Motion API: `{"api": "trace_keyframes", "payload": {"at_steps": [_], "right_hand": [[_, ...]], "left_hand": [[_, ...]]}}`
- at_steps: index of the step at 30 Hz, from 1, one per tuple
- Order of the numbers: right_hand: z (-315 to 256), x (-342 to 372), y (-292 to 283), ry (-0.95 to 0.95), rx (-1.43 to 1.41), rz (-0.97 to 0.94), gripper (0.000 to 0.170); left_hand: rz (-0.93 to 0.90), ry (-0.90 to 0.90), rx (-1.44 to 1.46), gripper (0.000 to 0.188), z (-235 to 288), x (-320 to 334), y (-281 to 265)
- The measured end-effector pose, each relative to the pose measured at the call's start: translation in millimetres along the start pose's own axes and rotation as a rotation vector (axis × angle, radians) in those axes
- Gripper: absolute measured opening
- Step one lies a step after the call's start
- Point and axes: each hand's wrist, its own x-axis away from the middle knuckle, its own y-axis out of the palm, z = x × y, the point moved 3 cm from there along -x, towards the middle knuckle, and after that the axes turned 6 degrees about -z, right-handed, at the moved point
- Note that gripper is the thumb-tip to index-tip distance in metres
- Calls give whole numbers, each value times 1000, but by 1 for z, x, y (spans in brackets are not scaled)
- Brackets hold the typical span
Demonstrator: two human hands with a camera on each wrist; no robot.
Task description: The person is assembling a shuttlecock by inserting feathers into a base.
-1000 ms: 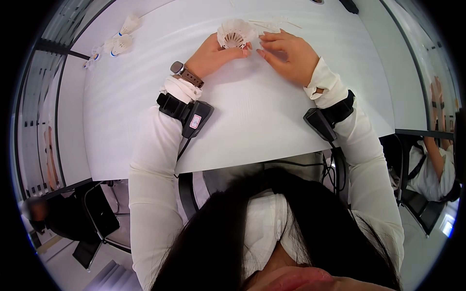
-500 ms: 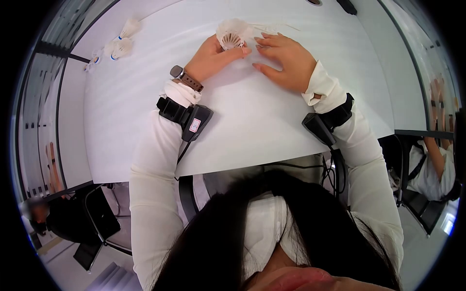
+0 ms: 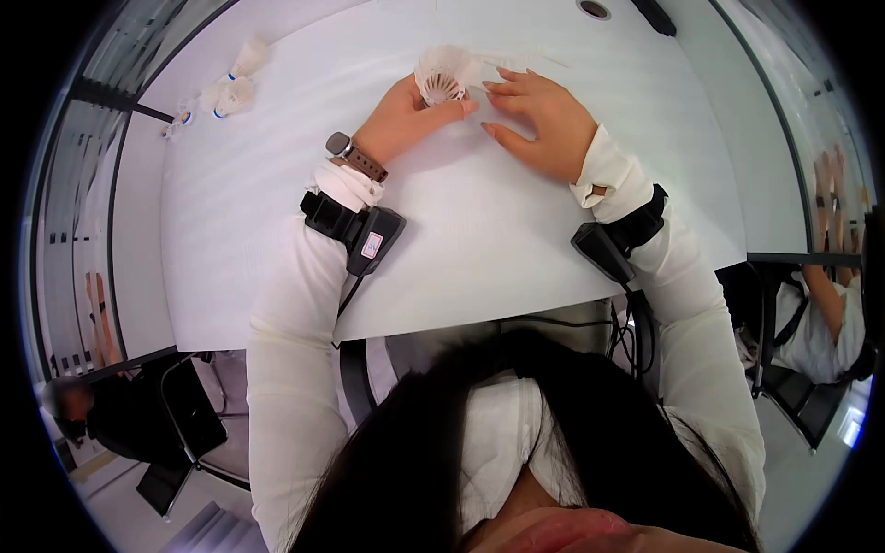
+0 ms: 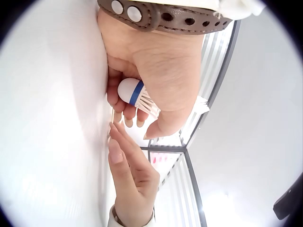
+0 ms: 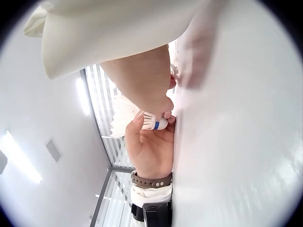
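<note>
My left hand (image 3: 401,120) holds a white feather shuttlecock (image 3: 444,74) near the far side of the table, its feather skirt opening upward in the head view. In the left wrist view the shuttlecock's rounded white cork with a blue band (image 4: 137,93) lies within the curl of the fingers, thumb over the skirt. My right hand (image 3: 544,124) is just to the right, palm down and low over the table, its fingers extended towards the shuttlecock. Beyond these fingers lies a thin pale stem (image 3: 555,61), partly covered by the hand.
Several more shuttlecocks (image 3: 232,97) with blue bands lie at the table's far left. The white table (image 3: 442,240) has side panels left and right. A round hole (image 3: 593,9) and a black object (image 3: 654,16) are at the far right. People sit beyond both sides.
The right hand has shifted slightly and now covers more of the pale thin pieces behind it. The left hand keeps its hold on the shuttlecock. The head view has tilted a little.
</note>
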Motion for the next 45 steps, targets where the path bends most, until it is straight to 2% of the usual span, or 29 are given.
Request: {"api": "trace_keyframes", "payload": {"at_steps": [5, 6, 9, 10, 13, 14, 17, 21, 22, 26, 30, 37, 41, 42, 45], "right_hand": [[0, -1, -2, 34, -101, 32, 30], [-1, -1, -3, 39, -100, 40, 33], [-1, -1, -1, 42, -89, 89, 38], [1, -1, -1, 56, -102, 19, 50], [-5, -2, -6, -8, -24, 27, 63], [-6, -2, -5, -20, -41, -12, 73], [-6, -6, -8, -65, -68, 70, 74], [9, -10, -8, 66, -50, 157, 57], [12, -12, -7, 115, -89, 225, 46], [33, -25, -8, 139, -79, 350, 37], [55, -49, -10, 85, 1, 457, 37], [93, -90, 5, 189, -22, 416, 37], [96, -110, 17, 4, -22, 233, 43], [90, -112, 20, -9, -52, 153, 52], [77, -113, 29, 16, 5, -40, 61]], "left_hand": [[2, -2, 37, 40, 5, 2, 2], [-28, 44, 55, 36, 3, 0, 0], [-24, 33, 75, 32, -5, -1, -3], [-19, 50, 60, 28, -6, -2, -3], [-5, 85, 71, 21, -3, -2, -1], [0, 87, 107, 21, -1, 0, 1], [10, 88, 184, 19, 5, 2, 5], [-1, 110, 175, 16, 6, 2, 4], [-20, 112, 156, 16, 7, 0, 3], [-62, 109, 139, 16, 11, 3, 2], [-75, 110, 159, 18, 13, 1, 2], [-69, 93, 207, 16, 12, 1, 4], [-73, 91, 231, 16, 5, -1, 2], [-75, 79, 235, 17, 8, 0, 2], [-86, 85, 248, 18, 7, -1, 5]]}}
